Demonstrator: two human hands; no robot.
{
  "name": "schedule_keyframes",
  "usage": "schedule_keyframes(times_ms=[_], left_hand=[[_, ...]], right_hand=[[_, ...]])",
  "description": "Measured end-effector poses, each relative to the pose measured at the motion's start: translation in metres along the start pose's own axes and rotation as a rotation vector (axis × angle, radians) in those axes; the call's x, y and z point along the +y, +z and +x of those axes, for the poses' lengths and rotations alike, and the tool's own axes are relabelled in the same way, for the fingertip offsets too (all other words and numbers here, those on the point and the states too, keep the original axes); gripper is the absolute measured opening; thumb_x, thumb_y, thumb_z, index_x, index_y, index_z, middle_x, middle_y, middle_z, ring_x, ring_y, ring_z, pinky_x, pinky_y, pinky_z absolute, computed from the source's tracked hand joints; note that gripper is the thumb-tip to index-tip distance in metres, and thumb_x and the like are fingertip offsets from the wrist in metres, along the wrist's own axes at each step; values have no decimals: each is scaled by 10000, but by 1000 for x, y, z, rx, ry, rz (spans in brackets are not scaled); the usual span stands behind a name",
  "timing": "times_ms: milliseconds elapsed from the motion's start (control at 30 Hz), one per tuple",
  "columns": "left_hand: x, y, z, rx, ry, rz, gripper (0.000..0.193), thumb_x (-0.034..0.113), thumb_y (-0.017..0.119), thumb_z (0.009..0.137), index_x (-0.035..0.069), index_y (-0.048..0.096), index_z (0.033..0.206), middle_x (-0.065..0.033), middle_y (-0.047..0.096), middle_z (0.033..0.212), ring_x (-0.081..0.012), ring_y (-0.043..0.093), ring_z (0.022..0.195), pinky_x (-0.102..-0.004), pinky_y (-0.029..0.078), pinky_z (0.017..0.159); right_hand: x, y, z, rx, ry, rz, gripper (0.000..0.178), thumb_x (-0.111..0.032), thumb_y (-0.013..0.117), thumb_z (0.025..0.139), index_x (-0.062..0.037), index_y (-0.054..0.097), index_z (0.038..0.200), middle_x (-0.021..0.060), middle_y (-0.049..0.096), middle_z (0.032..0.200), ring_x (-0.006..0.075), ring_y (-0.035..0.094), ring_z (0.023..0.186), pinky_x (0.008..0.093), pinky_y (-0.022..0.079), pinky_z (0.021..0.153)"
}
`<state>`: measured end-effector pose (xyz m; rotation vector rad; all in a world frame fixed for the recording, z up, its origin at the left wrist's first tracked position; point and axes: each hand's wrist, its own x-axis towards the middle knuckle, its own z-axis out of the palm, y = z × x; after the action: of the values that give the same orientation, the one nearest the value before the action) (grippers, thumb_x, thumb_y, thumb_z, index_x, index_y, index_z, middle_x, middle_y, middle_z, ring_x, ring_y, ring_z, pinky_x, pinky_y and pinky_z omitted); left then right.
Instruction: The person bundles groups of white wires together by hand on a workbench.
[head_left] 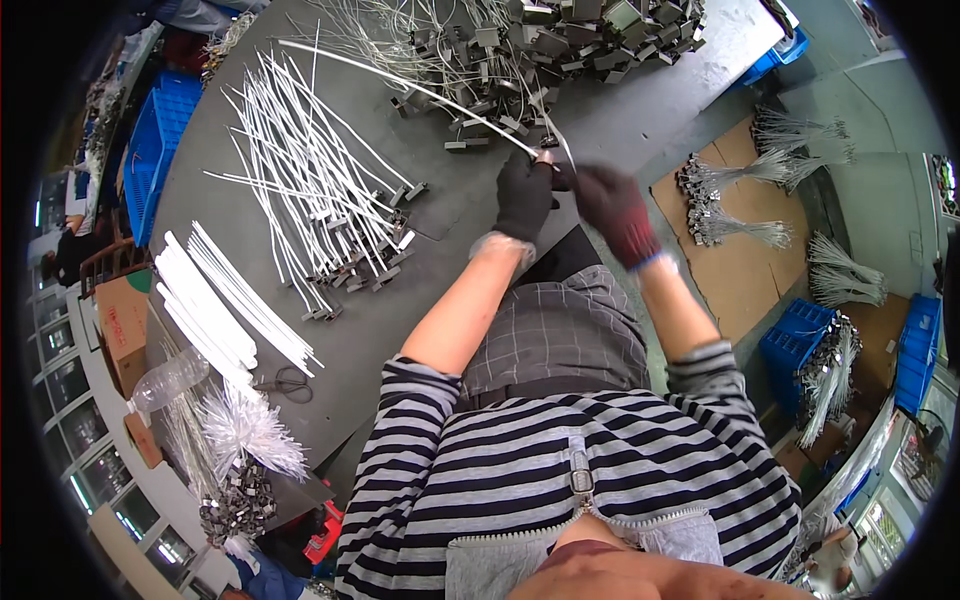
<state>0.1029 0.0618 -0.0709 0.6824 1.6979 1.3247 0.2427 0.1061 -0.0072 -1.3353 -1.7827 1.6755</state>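
Over the near edge of the surface (430,265), the left hand (525,195) pinches one end of a white sleeve (470,114), fingers curled closed. The right hand (610,205) blurs beside it, near a wire (560,138); its grip cannot be told. The step looks like threading wire into sleeve; the next move likely calls for steady alignment.

Motion blurs the right hand (610,203); what its fingers (588,183) hold cannot be told. The left hand (525,197) hides the near end of the white tube (420,89). Toward the surface's (445,200) far right corner, the picture's edge cuts off a heap of metal pieces (610,38).
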Motion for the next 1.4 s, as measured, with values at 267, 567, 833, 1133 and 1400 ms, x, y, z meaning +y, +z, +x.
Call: schedule_keyframes(times_ms=[267, 567, 833, 1133, 1400], left_hand=[[17, 15, -13, 42, -111, -633, 154, 160, 443, 998, 23, 510, 1016, -145, 673, 791, -230, 670, 597, -317, 553, 521], [106, -83, -49, 306, 474, -320, 138, 146, 430, 1010, 26, 496, 994, -128, 650, 723, -198, 650, 566, -280, 538, 504], [107, -132, -48, 139, 231, -222, 125, 134, 533, 964, 29, 588, 926, -82, 660, 736, -161, 656, 636, -259, 531, 568], [71, -91, -65, -247, 61, -413, 122, 97, 584, 933, -12, 619, 973, -86, 689, 891, -144, 662, 762, -275, 545, 706], [54, -107, -85, -180, 179, -130, 336, 29, 641, 877, -5, 598, 1208, 6, 614, 804, -53, 555, 709, -234, 453, 629]], right_hand=[[258, -116, -230, 73, 795, -211, 412, -439, 600, 868, -32, 666, 854, 49, 571, 570, 148, 538, 470, 299, 385, 440], [236, -98, -200, 108, 597, -184, 406, -409, 625, 873, -10, 630, 793, 54, 581, 595, 141, 530, 486, 294, 406, 466], [140, -87, -136, -33, 405, -246, 337, -321, 654, 870, -7, 619, 751, 44, 567, 593, 123, 532, 517, 285, 412, 489], [-2, 23, -45, -208, 274, 484, 295, -323, 583, 936, -35, 636, 897, 11, 556, 652, 95, 516, 572, 241, 404, 533], [-44, 78, -12, -176, -369, 124, 517, -521, 487, 950, -30, 621, 1042, 35, 614, 762, 134, 555, 625, 269, 434, 550]])
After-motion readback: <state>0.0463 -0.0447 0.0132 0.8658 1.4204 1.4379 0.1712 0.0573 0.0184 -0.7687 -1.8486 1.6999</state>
